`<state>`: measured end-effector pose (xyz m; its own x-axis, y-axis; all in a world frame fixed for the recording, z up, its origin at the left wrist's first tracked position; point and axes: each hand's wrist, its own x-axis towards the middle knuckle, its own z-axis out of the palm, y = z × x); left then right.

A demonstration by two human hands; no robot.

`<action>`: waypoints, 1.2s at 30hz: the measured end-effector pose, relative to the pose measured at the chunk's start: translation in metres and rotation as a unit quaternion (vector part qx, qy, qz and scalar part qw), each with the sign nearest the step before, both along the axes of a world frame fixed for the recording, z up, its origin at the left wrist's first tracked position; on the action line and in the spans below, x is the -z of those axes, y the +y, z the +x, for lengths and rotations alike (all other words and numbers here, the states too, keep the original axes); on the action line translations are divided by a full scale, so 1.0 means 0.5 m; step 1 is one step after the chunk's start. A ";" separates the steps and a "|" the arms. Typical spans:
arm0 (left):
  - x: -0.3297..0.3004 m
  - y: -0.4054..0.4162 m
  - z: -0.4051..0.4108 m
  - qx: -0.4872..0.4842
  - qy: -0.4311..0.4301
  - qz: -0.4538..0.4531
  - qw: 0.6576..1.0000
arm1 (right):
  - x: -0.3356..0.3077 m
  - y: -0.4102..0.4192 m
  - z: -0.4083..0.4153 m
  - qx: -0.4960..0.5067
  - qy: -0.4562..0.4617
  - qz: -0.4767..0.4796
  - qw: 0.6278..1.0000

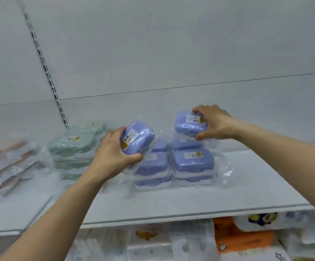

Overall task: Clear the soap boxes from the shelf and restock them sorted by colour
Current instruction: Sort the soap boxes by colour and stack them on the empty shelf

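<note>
The left hand (113,149) grips a blue soap box (137,137) in clear wrap, fingers curled over its far edge and thumb under the near edge, holding it tilted just left of the blue stacks (173,162) on the white shelf (190,202). The right hand (212,122) pinches another blue soap box (189,123) between fingers and thumb — it sits atop the far right blue stack. Green soap boxes (75,147) are stacked to the left, with pinkish packets (6,164) at far left. Below the shelf lie wrapped goods — one orange pack (243,240)
</note>
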<state>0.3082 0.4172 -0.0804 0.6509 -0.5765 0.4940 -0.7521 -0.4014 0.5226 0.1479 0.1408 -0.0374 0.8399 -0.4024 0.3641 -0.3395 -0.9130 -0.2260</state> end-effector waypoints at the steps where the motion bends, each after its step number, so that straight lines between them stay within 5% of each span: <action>1: -0.001 -0.009 0.019 0.001 -0.001 0.009 1.000 | 0.005 -0.015 0.029 0.002 0.022 -0.009 1.000; 10: -0.035 -0.084 0.106 0.044 0.038 0.040 0.997 | 0.094 -0.083 0.127 -0.002 0.112 0.032 0.993; 17: -0.042 -0.162 0.167 0.043 -0.012 0.152 0.987 | 0.124 -0.060 0.117 0.034 0.045 -0.129 0.990; 27: 0.000 -0.219 0.190 0.093 0.031 0.238 0.966 | 0.140 -0.035 0.117 0.044 0.035 -0.108 0.993; 31: 0.000 -0.202 0.152 0.073 -0.028 0.198 0.977 | 0.125 -0.011 0.096 0.033 0.045 -0.091 0.994; 36: 0.037 -0.140 0.018 0.043 -0.207 0.111 0.971 | 0.126 0.051 0.002 0.003 -0.066 -0.091 0.994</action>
